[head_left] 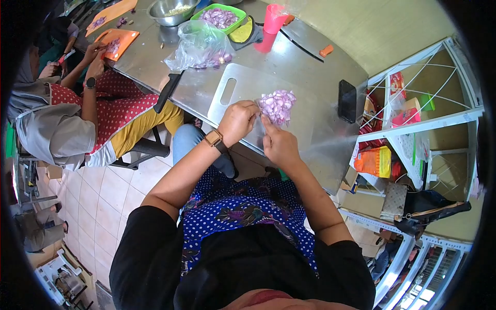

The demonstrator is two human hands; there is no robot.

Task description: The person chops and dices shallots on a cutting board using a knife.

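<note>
A heap of cut purple-white shallots (277, 106) sits at the right part of a pale cutting board (219, 106) on the metal table. My left hand (239, 122), with a watch on its wrist, is at the heap's left side, its fingers curled and pressed together. What those fingers pinch, if anything, is too small to make out. Just below the heap is my right hand (281, 146), its index finger stretched out to the heap's lower edge and the thumb apart from it. A black-handled knife (169, 92) lies across the table's edge, left of the board.
Behind the board lie a clear plastic bag (199, 47) with shallots, a green tray (238, 25) of shallots, a steel bowl (161, 19) and a pink cup (274, 19). A black phone (347, 101) rests at right. Leftward, a co-worker cuts on an orange board (125, 42).
</note>
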